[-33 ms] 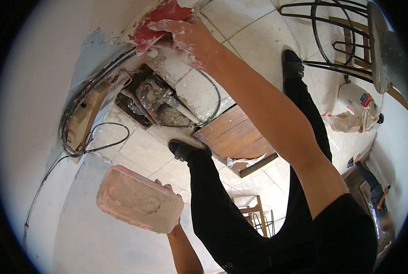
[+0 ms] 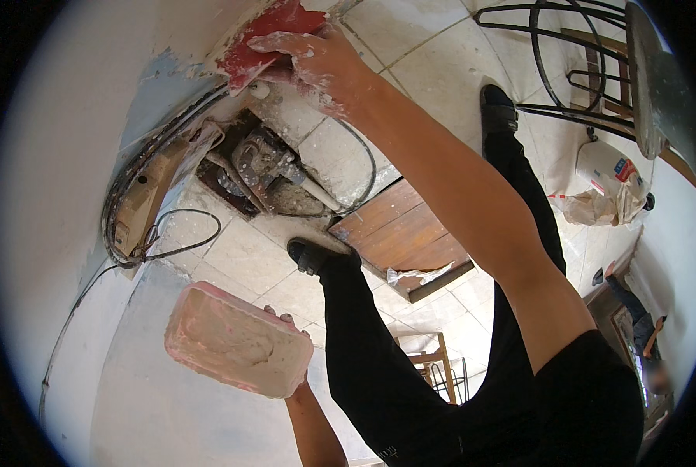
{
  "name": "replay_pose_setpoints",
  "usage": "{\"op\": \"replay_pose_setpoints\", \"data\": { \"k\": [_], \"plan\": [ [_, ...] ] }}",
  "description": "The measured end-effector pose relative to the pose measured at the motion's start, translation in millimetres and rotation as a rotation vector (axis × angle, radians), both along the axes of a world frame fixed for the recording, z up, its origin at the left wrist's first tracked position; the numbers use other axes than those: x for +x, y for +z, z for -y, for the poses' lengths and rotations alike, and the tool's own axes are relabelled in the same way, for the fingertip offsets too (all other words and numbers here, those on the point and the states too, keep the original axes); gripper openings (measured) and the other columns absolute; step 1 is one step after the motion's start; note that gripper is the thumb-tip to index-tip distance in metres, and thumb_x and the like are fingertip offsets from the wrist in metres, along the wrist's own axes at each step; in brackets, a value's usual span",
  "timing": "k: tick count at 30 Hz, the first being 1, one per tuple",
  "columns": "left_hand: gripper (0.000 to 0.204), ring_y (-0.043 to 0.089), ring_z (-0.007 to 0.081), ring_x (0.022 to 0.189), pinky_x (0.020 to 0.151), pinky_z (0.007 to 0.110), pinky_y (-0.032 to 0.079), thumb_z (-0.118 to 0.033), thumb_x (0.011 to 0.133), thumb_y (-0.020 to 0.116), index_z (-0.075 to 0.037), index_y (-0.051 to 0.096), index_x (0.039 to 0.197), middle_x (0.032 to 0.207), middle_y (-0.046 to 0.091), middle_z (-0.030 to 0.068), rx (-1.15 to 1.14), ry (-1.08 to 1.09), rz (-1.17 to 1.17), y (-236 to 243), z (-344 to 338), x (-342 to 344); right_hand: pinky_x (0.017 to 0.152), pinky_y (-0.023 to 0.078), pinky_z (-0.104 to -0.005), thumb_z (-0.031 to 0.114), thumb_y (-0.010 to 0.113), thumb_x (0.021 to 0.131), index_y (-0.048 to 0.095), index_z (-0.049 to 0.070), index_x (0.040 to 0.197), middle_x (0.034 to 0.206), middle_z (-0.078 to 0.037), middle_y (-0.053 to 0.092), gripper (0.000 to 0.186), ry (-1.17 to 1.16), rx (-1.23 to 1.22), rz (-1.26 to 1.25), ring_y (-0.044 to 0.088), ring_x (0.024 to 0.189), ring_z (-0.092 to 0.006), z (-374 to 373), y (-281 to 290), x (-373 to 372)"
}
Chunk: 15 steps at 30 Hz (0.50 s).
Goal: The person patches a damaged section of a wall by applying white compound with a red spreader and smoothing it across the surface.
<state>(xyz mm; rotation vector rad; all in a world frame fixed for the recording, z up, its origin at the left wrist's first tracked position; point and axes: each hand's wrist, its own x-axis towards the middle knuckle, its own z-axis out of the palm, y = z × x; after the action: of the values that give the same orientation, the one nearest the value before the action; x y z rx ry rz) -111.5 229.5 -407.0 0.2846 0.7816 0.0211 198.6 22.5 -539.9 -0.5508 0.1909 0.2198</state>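
Observation:
My right hand (image 2: pixel 317 70), smeared with white paste, is closed round a red plastic spreader (image 2: pixel 274 31) at the top. The spreader's edge lies against the lower wall (image 2: pixel 200 35), where bare plaster meets peeling blue paint. At the lower left, my left hand (image 2: pixel 289 323) grips a pink-rimmed rectangular tub (image 2: pixel 178 349) from its right side and below. Greyish-beige filler paste (image 2: pixel 235 331) coats the inside of the tub. Most of the left hand is hidden behind it.
A floor pit with pipes (image 2: pixel 258 163) lies beside cables (image 2: pixel 118 202) along the wall. A wooden board (image 2: pixel 402 226) rests near my feet. At the right are a black metal-framed chair (image 2: pixel 581 70) and a white bucket (image 2: pixel 601 163). Another person (image 2: pixel 643 327) stands farther off.
The red spreader and my right hand have shifted very slightly left along the wall. The tub and my left hand look the same.

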Motion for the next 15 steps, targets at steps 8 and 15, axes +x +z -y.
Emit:
{"op": "replay_pose_setpoints", "data": {
  "k": [8, 15],
  "plan": [
    [0.063, 0.033, 0.0327, 0.117, 0.085, 0.058, 0.038, -0.047, 0.083, 0.049, -0.018, 0.028, 0.134, 0.135, 0.029, 0.0093, -0.069, -0.027, -0.046, 1, 7, -5, 0.079, 0.054, -0.0391, 0.0, 0.055, 0.079, 0.054, -0.006, 0.095, 0.093, -0.019, 0.061, 0.017, 0.054, -0.055, -0.067, 0.063, 0.081, -0.0284, 23, 69, 15],
    [0.065, 0.03, 0.0355, 0.116, 0.086, 0.059, 0.037, -0.044, 0.082, 0.053, -0.016, 0.026, 0.134, 0.134, 0.027, 0.013, -0.043, -0.002, -0.024, 1, 13, -11, 0.081, 0.052, -0.0452, 0.003, 0.059, 0.076, 0.053, -0.008, 0.098, 0.1, -0.023, 0.058, 0.025, 0.178, -0.319, -0.043, 0.062, 0.085, -0.0312, 67, 10, -21]
  ]
}}
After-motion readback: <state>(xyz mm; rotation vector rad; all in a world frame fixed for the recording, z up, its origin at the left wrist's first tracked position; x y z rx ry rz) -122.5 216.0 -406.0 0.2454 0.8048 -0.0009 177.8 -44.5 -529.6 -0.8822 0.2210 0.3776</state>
